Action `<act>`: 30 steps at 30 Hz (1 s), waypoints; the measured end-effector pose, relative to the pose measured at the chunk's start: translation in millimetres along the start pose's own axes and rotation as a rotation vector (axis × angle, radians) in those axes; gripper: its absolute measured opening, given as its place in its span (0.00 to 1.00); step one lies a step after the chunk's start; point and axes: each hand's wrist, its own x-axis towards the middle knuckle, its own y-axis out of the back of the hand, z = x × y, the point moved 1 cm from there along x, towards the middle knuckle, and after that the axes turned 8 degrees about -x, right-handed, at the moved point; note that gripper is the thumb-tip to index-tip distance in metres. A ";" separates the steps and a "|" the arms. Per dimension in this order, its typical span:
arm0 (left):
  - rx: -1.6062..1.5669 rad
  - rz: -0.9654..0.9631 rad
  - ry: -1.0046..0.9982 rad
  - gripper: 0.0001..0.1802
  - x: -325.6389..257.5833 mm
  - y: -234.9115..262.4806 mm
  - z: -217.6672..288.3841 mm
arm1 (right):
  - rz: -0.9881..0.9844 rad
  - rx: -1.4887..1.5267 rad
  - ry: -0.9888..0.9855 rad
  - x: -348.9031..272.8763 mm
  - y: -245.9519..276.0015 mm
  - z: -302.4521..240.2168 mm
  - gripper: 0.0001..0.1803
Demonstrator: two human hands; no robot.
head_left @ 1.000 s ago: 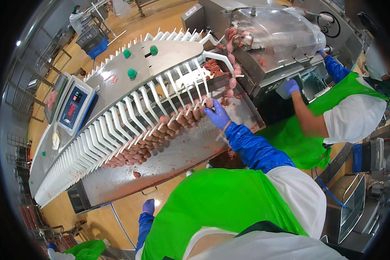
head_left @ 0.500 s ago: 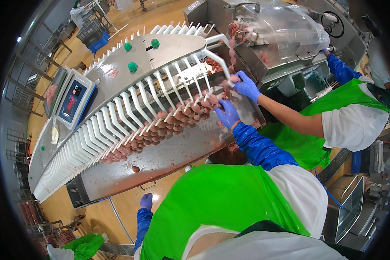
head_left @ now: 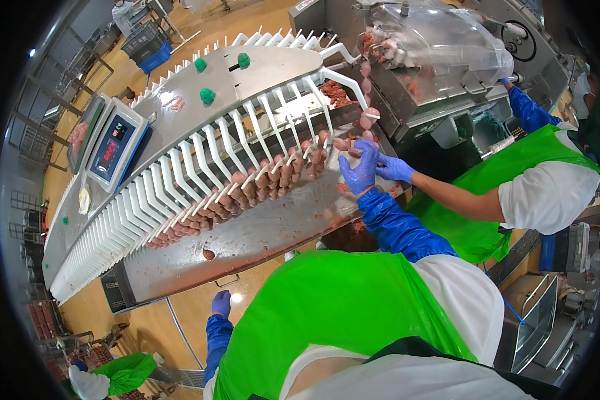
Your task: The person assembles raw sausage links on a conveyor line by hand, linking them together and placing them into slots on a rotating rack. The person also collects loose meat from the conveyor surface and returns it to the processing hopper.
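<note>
My right hand (head_left: pixel 359 172), in a purple glove, is at the string of sausage links (head_left: pixel 367 110) that hangs beside the end of the white-hooked rack. Its thumb stands apart from its raised fingers, whose tips lie against the links; they do not appear closed around them. A co-worker's gloved hand (head_left: pixel 395 169) overlaps it from the right, at the same string. Strings of plump pinkish sausages (head_left: pixel 247 190) hang in loops along the rack's white hooks (head_left: pixel 193 167). My left hand (head_left: pixel 221 303), also gloved, hangs low over the floor with its fingers drawn together and nothing in it.
Below the hooks, a steel tray (head_left: pixel 273 230) holds meat scraps and a loose sausage piece (head_left: pixel 209 255). A digital scale (head_left: pixel 117 150) stands on the rack's steel top (head_left: pixel 180 100). The clear-covered filling machine (head_left: pixel 440 53) is at back right. A co-worker in a green apron (head_left: pixel 493 177) stands close on my right.
My right hand has left the hanging sausages and moved right to the loose string. The co-worker's hand has come down beside it. Links now drape over the end hooks.
</note>
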 end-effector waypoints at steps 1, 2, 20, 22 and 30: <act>0.004 -0.002 0.013 0.20 0.6 0.7 0.1 | 0.046 -0.075 0.046 6.7 1.6 -3.2 0.32; -0.025 -0.011 0.051 0.20 0.8 0.8 -0.1 | 0.050 -0.139 0.024 11.9 0.9 -4.8 0.33; -0.071 0.023 0.134 0.19 -13.7 -21.6 -14.3 | 0.007 -0.067 -0.013 8.7 -12.6 15.7 0.20; 0.036 0.011 0.090 0.19 -17.6 -22.0 -14.2 | 0.003 -0.011 -0.070 18.6 -15.1 21.0 0.18; -0.070 0.030 0.069 0.19 -0.7 -23.7 -13.8 | -0.831 0.563 -0.311 -32.7 -51.4 30.8 0.15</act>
